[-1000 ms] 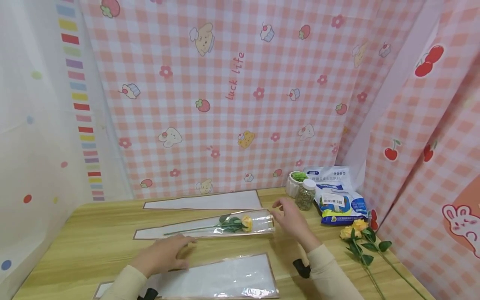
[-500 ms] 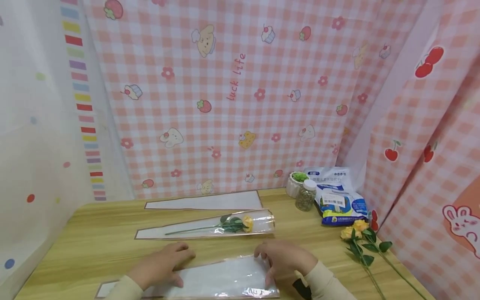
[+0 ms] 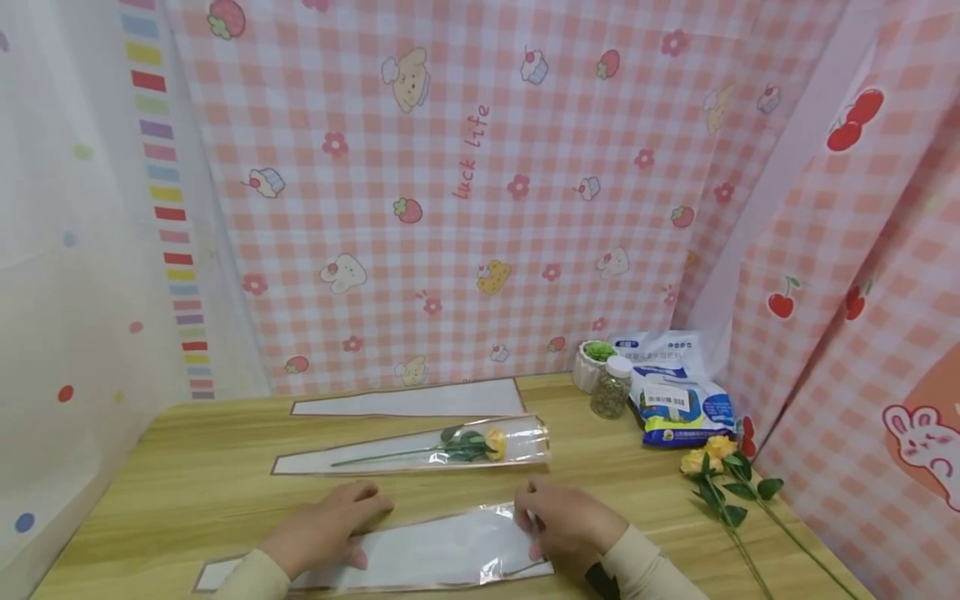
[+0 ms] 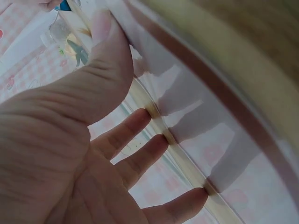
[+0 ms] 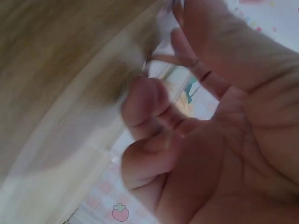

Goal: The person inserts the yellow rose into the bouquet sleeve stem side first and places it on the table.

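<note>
A tapered clear flower sleeve (image 3: 438, 550) with a white face and brown border lies near the front of the table. My right hand (image 3: 573, 518) pinches its wide right end, fingers curled, and the brown edge strip (image 5: 173, 59) runs between thumb and finger in the right wrist view. My left hand (image 3: 322, 529) rests on the sleeve's narrower left part, fingers spread, fingertips at its far edge in the left wrist view. Just beyond, a yellow rose (image 3: 495, 444) with a green stem lies inside a second sleeve (image 3: 528, 433).
A third sleeve (image 3: 450, 398) lies at the back by the checked curtain (image 3: 450, 242). At back right stand a potted plant (image 3: 587, 367), a lidded jar (image 3: 611, 390) and packed bags (image 3: 686, 408). Two more yellow roses (image 3: 705, 457) lie at the right edge.
My right hand has come from the far sleeve's right end toward me, onto the near sleeve, and that end has shifted slightly. My left hand has settled a little nearer.
</note>
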`<state>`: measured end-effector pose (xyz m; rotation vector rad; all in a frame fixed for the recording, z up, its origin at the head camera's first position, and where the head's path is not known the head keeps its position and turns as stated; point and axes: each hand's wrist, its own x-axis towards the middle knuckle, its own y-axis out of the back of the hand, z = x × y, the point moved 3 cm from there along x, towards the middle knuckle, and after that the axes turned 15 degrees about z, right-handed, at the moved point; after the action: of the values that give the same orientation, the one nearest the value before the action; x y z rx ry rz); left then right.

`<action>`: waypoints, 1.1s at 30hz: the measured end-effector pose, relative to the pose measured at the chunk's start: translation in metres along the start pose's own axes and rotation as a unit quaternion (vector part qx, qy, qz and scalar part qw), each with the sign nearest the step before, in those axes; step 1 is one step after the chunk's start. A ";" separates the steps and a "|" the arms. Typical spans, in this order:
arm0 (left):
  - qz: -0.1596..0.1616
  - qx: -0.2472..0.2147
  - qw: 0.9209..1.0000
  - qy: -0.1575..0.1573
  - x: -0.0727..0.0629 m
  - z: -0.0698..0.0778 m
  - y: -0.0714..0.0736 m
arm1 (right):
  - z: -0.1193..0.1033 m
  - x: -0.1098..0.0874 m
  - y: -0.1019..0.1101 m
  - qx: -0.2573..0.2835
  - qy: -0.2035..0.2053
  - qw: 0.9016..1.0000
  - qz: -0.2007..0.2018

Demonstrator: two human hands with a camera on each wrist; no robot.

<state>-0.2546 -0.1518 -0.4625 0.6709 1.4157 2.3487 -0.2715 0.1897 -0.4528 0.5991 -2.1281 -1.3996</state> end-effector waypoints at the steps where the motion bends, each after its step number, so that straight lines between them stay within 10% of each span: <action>1: 0.000 -0.001 1.000 0.001 0.000 0.000 -0.001 | -0.003 0.001 0.002 0.000 0.002 1.000 0.006; 12: 0.005 0.020 1.000 -0.007 0.001 0.000 0.003 | -0.003 0.013 0.020 0.130 -0.020 0.987 0.091; 19: -0.007 0.039 0.999 0.002 -0.001 -0.002 0.001 | -0.006 0.011 0.022 0.357 -0.142 0.920 0.079; 26: -0.002 0.037 0.999 0.021 -0.001 0.000 0.006 | -0.011 0.017 0.025 0.370 -0.139 0.912 0.109; 33: -0.012 -0.014 1.000 0.017 0.014 0.036 0.009 | -0.026 0.019 0.029 0.374 -0.128 0.910 0.120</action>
<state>-0.2473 -0.1228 -0.4371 0.6055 1.3949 2.3676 -0.2718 0.1709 -0.4141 0.4046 -2.8385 -0.5087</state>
